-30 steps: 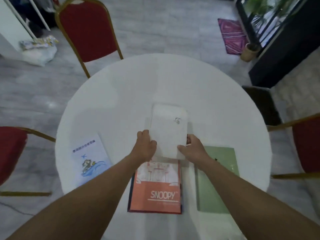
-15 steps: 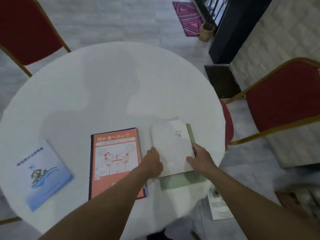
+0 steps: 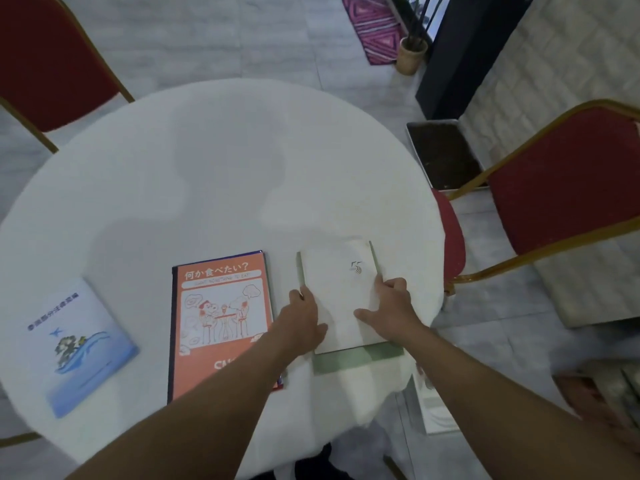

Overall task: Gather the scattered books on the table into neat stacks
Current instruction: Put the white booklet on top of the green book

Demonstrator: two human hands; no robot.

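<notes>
Head view: we've got our left hand [image 3: 300,320] and right hand [image 3: 390,310] pinching the white book's [image 3: 337,292] side edges, squaring it on the green book [image 3: 358,358] so the stack sits neat.

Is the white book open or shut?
Shut. The white book lies flat, its cover up, on the green book.

Round table [image 3: 221,161], white cloth. Three things sit directly on it: blue book [image 3: 78,344] near the left edge, angled; orange book [image 3: 221,317] front centre, squared up; green book [image 3: 360,356] just right of orange, near the right rim. Green is mostly covered by a white book [image 3: 341,292]. Far half bare.
</notes>
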